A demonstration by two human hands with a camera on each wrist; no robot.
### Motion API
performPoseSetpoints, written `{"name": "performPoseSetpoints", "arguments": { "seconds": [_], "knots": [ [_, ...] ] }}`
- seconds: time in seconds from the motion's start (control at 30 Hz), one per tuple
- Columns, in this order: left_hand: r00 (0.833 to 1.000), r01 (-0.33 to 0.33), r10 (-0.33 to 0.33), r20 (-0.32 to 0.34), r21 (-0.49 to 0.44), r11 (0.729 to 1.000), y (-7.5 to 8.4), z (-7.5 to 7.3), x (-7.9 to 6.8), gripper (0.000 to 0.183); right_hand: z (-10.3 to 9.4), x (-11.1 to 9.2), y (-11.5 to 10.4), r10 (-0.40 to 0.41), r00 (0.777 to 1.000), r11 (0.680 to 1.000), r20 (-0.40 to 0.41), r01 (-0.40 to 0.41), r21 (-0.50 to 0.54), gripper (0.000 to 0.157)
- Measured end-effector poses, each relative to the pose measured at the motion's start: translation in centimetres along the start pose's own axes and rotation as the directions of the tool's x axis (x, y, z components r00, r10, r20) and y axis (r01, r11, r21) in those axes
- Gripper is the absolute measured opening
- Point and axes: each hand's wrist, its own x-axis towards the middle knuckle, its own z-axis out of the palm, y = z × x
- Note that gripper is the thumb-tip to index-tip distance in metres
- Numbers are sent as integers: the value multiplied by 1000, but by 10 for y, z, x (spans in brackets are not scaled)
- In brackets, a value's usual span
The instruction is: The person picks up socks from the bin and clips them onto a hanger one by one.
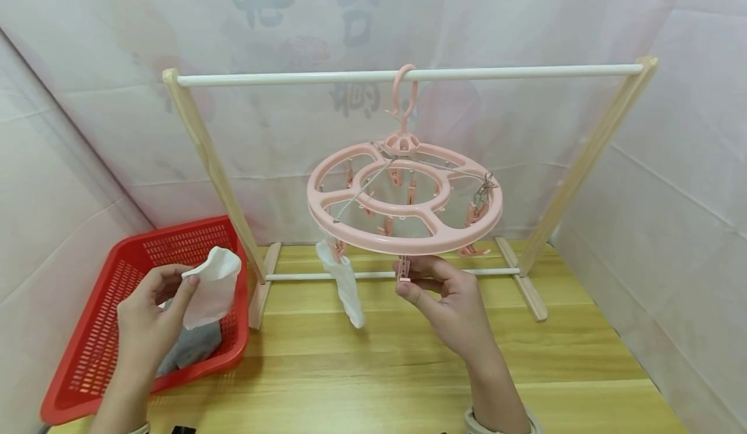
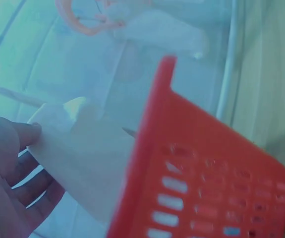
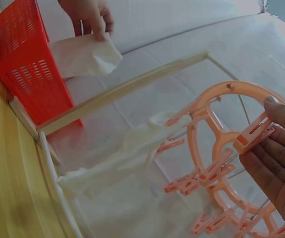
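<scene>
My left hand pinches a white sock by its edge, and the cloth hangs over the red basket. My right hand holds a pink clothespin between thumb and fingers, below the front rim of the pink round drying hanger. Another white sock hangs from a clip at the hanger's left front. In the left wrist view the basket's wall hides part of the held sock.
The hanger's hook loops over the white rod of a wooden stand. Several pink clips dangle under the hanger. Grey cloth lies in the basket. The stand is on a wood-grain table, with curtains behind and at both sides.
</scene>
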Motion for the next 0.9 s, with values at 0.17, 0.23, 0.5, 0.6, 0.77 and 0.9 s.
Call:
{"name": "performPoseSetpoints", "arguments": {
  "seconds": [0.17, 0.23, 0.5, 0.6, 0.77, 0.9],
  "knots": [
    [999, -38, 37, -19, -51, 998, 13, 0, 0, 19, 0, 0, 0, -3, 1000, 1000, 2, 3, 2, 31],
    [998, -58, 56, -33, -77, 995, 20, 0, 0, 20, 0, 0, 0, 0, 1000, 1000, 1, 0, -3, 31],
    [990, -142, 137, -45, -162, 976, 47, 0, -3, 25, -1, 0, -1, 15, 1000, 1000, -5, -15, -18, 31],
    [978, -210, 205, -45, -200, 957, 56, 2, -5, 29, -1, 0, -1, 16, 1000, 1000, -6, -16, -24, 30],
    [968, -243, 249, -6, -245, 939, 69, 8, -11, 27, -1, 0, -1, 15, 1000, 1000, -8, -15, -22, 30],
    [963, -248, 268, 39, -267, 931, 78, 13, -18, 29, 0, 0, -1, 5, 1000, 1000, -8, -5, -15, 30]
  ]
}}
